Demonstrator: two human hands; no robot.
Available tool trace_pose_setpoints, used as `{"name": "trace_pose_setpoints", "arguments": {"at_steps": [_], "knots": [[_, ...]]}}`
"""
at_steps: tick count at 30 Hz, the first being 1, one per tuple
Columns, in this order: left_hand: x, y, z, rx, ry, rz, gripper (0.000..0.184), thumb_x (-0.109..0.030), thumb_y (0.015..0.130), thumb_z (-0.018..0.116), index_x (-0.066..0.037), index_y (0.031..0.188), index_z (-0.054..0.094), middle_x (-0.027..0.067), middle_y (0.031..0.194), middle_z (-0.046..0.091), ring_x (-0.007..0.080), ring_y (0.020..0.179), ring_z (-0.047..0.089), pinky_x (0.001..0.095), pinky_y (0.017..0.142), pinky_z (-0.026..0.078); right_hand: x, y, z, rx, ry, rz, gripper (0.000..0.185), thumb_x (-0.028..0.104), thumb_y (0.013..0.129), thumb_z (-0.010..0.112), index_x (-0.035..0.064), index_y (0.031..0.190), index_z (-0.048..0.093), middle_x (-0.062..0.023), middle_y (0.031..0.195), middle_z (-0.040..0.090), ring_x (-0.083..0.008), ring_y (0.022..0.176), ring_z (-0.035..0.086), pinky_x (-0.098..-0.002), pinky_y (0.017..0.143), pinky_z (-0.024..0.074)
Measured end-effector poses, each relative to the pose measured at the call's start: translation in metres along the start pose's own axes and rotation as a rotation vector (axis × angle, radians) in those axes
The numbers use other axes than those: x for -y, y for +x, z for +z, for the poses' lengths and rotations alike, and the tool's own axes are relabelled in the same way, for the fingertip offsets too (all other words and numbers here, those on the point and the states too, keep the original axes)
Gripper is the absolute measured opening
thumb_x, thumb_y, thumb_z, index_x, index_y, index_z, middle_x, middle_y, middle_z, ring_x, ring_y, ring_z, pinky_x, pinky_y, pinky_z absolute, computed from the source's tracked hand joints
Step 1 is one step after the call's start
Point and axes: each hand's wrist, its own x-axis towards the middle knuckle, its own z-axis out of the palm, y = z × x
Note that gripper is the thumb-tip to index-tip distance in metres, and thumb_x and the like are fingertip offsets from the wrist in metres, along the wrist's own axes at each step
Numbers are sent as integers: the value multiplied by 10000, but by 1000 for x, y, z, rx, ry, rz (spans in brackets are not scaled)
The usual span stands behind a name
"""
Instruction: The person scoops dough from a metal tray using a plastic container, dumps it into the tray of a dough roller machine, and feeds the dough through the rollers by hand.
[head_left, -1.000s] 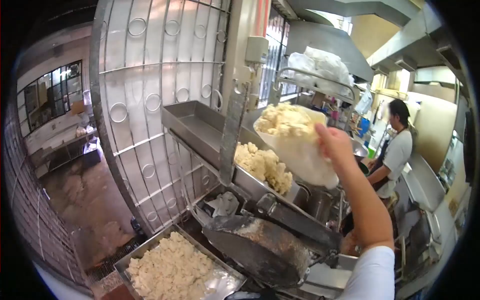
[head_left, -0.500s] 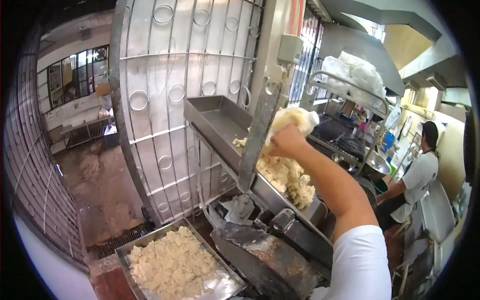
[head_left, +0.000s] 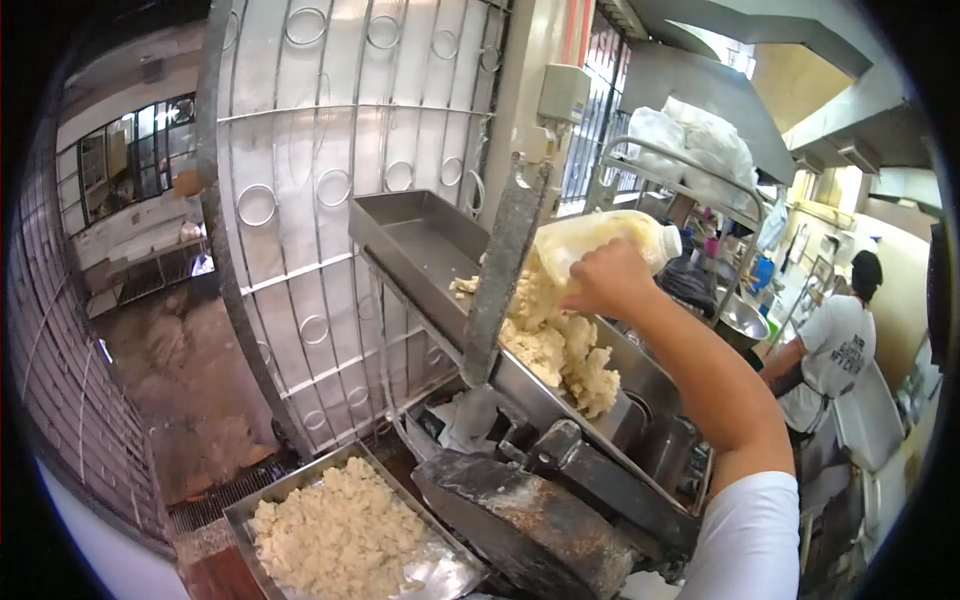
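Note:
My right hand [head_left: 612,283] grips a translucent white plastic jug [head_left: 568,240], its capped neck pointing right and its wide end to the left. Below and beside it, a lumpy heap of pale dough [head_left: 560,352] lies in a sloping metal trough [head_left: 420,232], partly hidden behind an upright metal bar. The jug's left end is close to the top of the heap; whether they touch I cannot tell. More crumbly dough [head_left: 340,530] fills much of a lower metal tray [head_left: 440,578]. My left hand is out of view.
Dark machinery [head_left: 520,510] stands between trough and lower tray. The worn metal bar [head_left: 508,265] rises across the trough. A barred gate [head_left: 345,190] is behind. At right, a person [head_left: 832,345] stands near a metal bowl [head_left: 742,318] and a rack with plastic bags [head_left: 700,145].
My right hand and the jug have shifted slightly right, and more of the jug shows. The camera view has moved a little. The person at right has turned their back more.

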Motion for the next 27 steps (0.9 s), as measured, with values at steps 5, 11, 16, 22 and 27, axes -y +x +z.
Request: {"name": "trace_pose_setpoints", "arguments": {"at_steps": [5,11,16,22,27], "knots": [[-322,56,-85,-457,-185,605,493,-236,897,546,36,1302,478,217,1319,502,338,1261,454,387,1063,319,1,-14,-2,-12,52,60,481,587,738,656,111,785,704,-79,746,676,-267,743,661,-386,714,481],[-608,128,-95,-146,-279,1059,606,-356,956,490,-16,1433,335,175,1481,340,269,1390,282,359,1129,209,8,-29,31,-81,159,167,496,591,731,661,99,777,702,-86,717,672,-281,713,662,-389,696,490],[-702,151,-82,-192,-600,935,560,-373,956,504,30,1343,449,165,1353,495,246,1274,429,340,1079,280,0,-56,48,-287,89,56,461,561,726,667,106,651,635,-64,631,613,-267,632,624,-388,641,449],[-694,132,-67,-331,-926,838,508,-365,929,539,-24,1304,510,134,1365,477,234,1314,375,360,1099,237,-14,-106,31,-189,160,174,447,548,719,687,102,698,658,-63,658,637,-256,645,633,-372,653,453],[-653,11,-13,-638,-231,1667,523,-118,858,549,20,1347,428,170,1395,438,293,1339,358,413,1115,256,-12,-127,33,-295,218,146,454,543,705,699,97,656,625,-65,631,623,-253,614,623,-376,624,454]]}}
